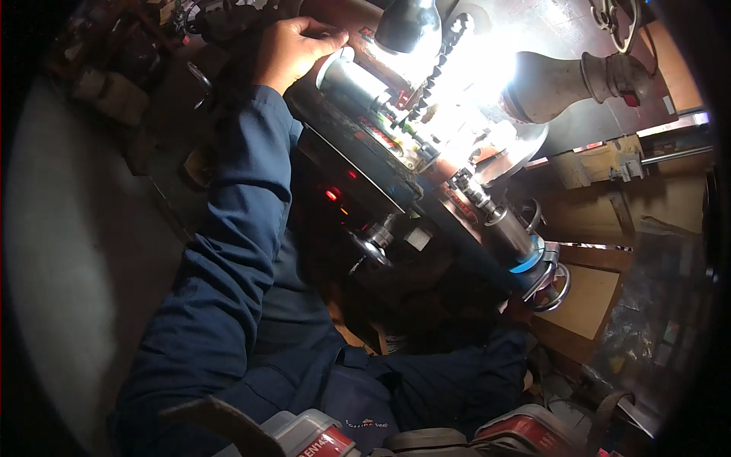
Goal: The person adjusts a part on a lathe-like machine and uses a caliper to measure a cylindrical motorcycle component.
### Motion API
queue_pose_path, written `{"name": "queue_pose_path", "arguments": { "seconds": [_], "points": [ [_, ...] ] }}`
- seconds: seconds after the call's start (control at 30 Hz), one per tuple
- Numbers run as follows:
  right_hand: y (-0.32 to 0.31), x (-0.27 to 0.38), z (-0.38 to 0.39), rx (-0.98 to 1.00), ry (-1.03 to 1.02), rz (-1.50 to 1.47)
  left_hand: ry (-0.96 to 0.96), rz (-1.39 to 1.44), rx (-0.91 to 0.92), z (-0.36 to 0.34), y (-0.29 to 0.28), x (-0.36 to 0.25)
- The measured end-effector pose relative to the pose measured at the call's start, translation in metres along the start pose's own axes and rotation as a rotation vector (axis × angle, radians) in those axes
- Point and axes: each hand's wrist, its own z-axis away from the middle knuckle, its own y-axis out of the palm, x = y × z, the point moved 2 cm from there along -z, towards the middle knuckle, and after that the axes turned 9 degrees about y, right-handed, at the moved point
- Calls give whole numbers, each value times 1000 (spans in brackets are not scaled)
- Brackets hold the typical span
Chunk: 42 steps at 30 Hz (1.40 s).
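Observation:
A metal machine with a long dark bed runs from upper left to lower right. At its upper-left end is my left hand (295, 52), thumb and fingers drawn together beside a silver cylinder (352, 82). Whatever lies between those fingertips is hidden. Toward the lower right sits another metal cylinder (509, 238) with a blue ring (528, 257), and curved chrome handles (562, 289) stand past it. My right hand (518, 311) is in deep shadow just below these handles; its fingers cannot be made out. Small metal parts (472, 186) along the machine's middle are partly lost in glare.
Two work lamps, one silver (410, 27) and one pale (544, 85), hang close over the machine. A segmented flexible hose (442, 68) rises between them. A chrome handwheel (371, 251) juts from the front, near small red lights (332, 196). Plastic wrapping (643, 305) lies at right.

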Motion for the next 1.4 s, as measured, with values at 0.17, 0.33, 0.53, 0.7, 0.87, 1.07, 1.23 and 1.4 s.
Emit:
{"name": "queue_pose_path", "arguments": {
  "seconds": [0.17, 0.33, 0.53, 0.7, 0.87, 1.07, 1.23, 1.4],
  "points": [
    [4, 2, -7, 8, 0, 77, -11, 118, 5, 0, -5, 14],
    [-3, -11, -6, 4, 20, 164, -18, 46, 18, 1, 2, 8],
    [-16, -9, -1, 51, -20, 116, -29, -12, 49, 0, -4, 8],
    [-15, -3, 3, 24, -1, 10, -37, -40, 24, 2, -1, 10],
    [-8, 1, 0, 12, 3, 57, 20, -120, 121, -1, -3, 16],
    [-7, 1, 1, -5, 21, 102, 89, -274, 427, -11, -1, 9],
    [-21, 0, -4, -34, 27, 72, 74, -198, 478, -16, 18, 27],
    [-96, 113, 61, 75, -213, -523, 89, -8, 416, -17, -12, 19]
  ]
}}
